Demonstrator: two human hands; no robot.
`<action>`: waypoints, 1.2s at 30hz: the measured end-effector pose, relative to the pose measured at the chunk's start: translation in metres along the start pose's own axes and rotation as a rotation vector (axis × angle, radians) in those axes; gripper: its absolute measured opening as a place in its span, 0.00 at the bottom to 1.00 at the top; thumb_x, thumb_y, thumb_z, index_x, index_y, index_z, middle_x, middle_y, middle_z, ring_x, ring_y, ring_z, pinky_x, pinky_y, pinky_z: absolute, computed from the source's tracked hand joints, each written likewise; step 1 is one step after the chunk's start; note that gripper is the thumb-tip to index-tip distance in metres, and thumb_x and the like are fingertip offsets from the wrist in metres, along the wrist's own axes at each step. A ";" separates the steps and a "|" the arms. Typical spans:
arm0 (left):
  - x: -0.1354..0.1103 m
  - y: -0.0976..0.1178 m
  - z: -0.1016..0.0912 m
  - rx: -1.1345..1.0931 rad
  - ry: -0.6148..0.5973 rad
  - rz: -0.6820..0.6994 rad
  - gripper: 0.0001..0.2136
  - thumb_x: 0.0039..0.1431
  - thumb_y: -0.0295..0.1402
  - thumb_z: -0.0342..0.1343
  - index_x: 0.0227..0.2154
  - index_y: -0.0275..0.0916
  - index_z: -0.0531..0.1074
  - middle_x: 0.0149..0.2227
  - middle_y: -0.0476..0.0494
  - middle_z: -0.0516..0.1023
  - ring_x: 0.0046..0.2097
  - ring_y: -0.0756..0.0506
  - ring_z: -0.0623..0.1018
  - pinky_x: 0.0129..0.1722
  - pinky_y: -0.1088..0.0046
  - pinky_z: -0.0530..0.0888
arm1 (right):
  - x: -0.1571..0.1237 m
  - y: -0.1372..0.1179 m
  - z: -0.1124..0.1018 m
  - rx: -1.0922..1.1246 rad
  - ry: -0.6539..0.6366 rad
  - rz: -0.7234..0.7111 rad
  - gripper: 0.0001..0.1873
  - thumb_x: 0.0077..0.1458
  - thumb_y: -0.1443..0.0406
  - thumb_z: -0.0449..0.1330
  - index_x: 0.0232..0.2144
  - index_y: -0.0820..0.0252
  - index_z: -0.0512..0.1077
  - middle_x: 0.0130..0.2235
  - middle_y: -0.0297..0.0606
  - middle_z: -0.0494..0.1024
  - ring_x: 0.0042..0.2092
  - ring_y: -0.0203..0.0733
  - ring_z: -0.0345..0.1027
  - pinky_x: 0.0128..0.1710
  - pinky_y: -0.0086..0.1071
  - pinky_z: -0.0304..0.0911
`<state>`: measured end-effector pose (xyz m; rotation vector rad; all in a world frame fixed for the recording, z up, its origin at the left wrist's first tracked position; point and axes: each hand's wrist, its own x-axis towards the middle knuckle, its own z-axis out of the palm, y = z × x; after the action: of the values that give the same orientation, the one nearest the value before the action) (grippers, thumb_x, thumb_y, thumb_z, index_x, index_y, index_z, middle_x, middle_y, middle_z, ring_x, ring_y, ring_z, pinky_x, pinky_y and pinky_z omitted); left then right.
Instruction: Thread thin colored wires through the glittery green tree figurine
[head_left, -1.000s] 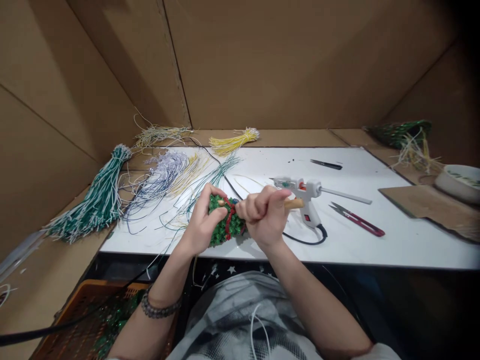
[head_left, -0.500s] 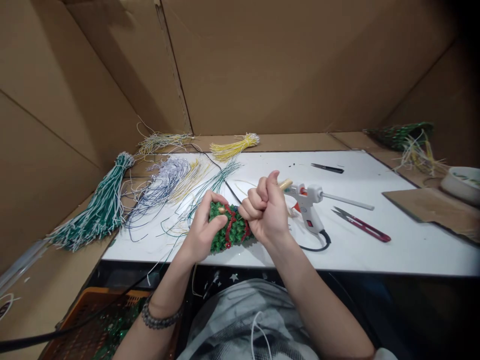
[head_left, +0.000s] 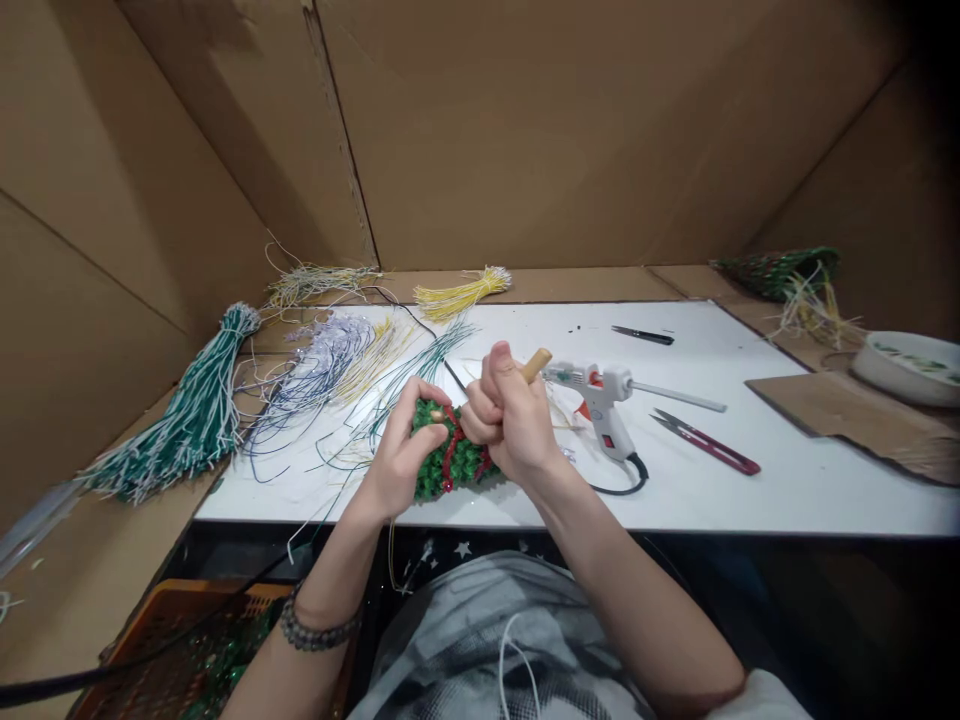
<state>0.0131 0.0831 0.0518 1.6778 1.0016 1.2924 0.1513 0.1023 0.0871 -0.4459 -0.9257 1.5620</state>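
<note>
A bumpy green ornament with red glittery strips [head_left: 469, 464] sits low over the front of the white board. My left hand [head_left: 409, 445] is closed on its left end, thumb on top and fingers behind. My right hand [head_left: 510, 410] makes a fist against the ornament's right part. From that fist sticks out the light wooden handle [head_left: 537, 364] of a tool whose working end is hidden. Just to the right lies a white hot glue gun [head_left: 609, 405] with a glue stick in its back. Red-handled thread snips [head_left: 709, 445] rest beyond it.
Green-white wire stems [head_left: 191, 410] lie at the left, near purple-tipped stems [head_left: 319, 365] and a yellow bundle [head_left: 465, 294]. Dark snips [head_left: 643, 335] lie at the back. A white bowl [head_left: 892, 385] and cardboard [head_left: 825, 405] are at right. An orange basket [head_left: 142, 625] stands below left.
My right fist has turned, and the wooden handle now points up more steeply. My left hand keeps its hold on the green ornament. The whole view has shifted slightly.
</note>
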 end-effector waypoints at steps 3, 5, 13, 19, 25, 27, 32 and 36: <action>-0.001 -0.001 -0.001 -0.001 -0.004 -0.007 0.07 0.58 0.31 0.50 0.39 0.42 0.65 0.42 0.45 0.68 0.47 0.42 0.68 0.48 0.64 0.62 | -0.003 0.000 -0.001 0.066 0.026 -0.006 0.36 0.48 0.42 0.66 0.15 0.57 0.50 0.13 0.19 0.46 0.14 0.23 0.35 0.13 0.21 0.37; -0.001 -0.002 -0.002 0.003 -0.005 -0.004 0.06 0.58 0.31 0.50 0.39 0.42 0.65 0.42 0.46 0.67 0.47 0.42 0.67 0.49 0.64 0.62 | -0.004 0.000 -0.003 0.128 0.059 -0.026 0.36 0.49 0.42 0.66 0.15 0.58 0.49 0.14 0.19 0.45 0.14 0.23 0.34 0.14 0.22 0.38; -0.002 -0.006 -0.004 -0.002 -0.009 0.029 0.07 0.59 0.33 0.51 0.40 0.41 0.66 0.43 0.45 0.67 0.49 0.41 0.67 0.50 0.63 0.62 | -0.003 -0.001 -0.006 0.248 0.158 -0.063 0.36 0.53 0.43 0.63 0.15 0.58 0.48 0.14 0.20 0.45 0.15 0.24 0.32 0.13 0.22 0.38; -0.002 -0.005 -0.003 -0.007 -0.001 0.032 0.07 0.59 0.33 0.51 0.40 0.41 0.66 0.44 0.45 0.67 0.49 0.41 0.67 0.50 0.63 0.62 | -0.003 -0.002 -0.007 0.216 0.110 -0.032 0.36 0.51 0.43 0.65 0.16 0.58 0.50 0.14 0.19 0.44 0.15 0.24 0.32 0.13 0.22 0.38; -0.001 -0.005 -0.004 -0.045 -0.013 0.022 0.07 0.58 0.32 0.51 0.40 0.41 0.66 0.44 0.45 0.68 0.49 0.41 0.68 0.50 0.63 0.62 | -0.005 0.004 0.000 0.062 0.012 -0.076 0.36 0.49 0.44 0.67 0.14 0.58 0.51 0.13 0.21 0.48 0.14 0.23 0.38 0.14 0.22 0.37; 0.000 -0.004 -0.005 -0.037 -0.019 0.017 0.07 0.58 0.32 0.51 0.40 0.41 0.66 0.43 0.45 0.68 0.48 0.41 0.68 0.50 0.63 0.62 | -0.006 0.005 0.000 0.115 0.024 -0.071 0.36 0.50 0.43 0.66 0.15 0.58 0.50 0.14 0.20 0.46 0.14 0.23 0.36 0.14 0.22 0.38; 0.000 -0.004 -0.005 -0.009 -0.005 0.038 0.07 0.59 0.32 0.51 0.40 0.42 0.66 0.43 0.45 0.68 0.48 0.41 0.68 0.50 0.63 0.62 | -0.006 0.002 -0.006 0.228 0.102 -0.106 0.37 0.51 0.43 0.65 0.15 0.58 0.48 0.14 0.20 0.44 0.15 0.24 0.32 0.14 0.22 0.39; -0.001 -0.004 -0.004 0.002 0.006 0.036 0.07 0.58 0.32 0.51 0.40 0.41 0.66 0.44 0.45 0.67 0.49 0.41 0.67 0.50 0.63 0.62 | -0.004 0.002 -0.006 0.193 0.080 -0.066 0.37 0.50 0.41 0.64 0.16 0.58 0.49 0.14 0.19 0.44 0.15 0.24 0.33 0.14 0.22 0.40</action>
<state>0.0088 0.0837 0.0485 1.7007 0.9808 1.3210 0.1552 0.0999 0.0814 -0.3351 -0.7137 1.5446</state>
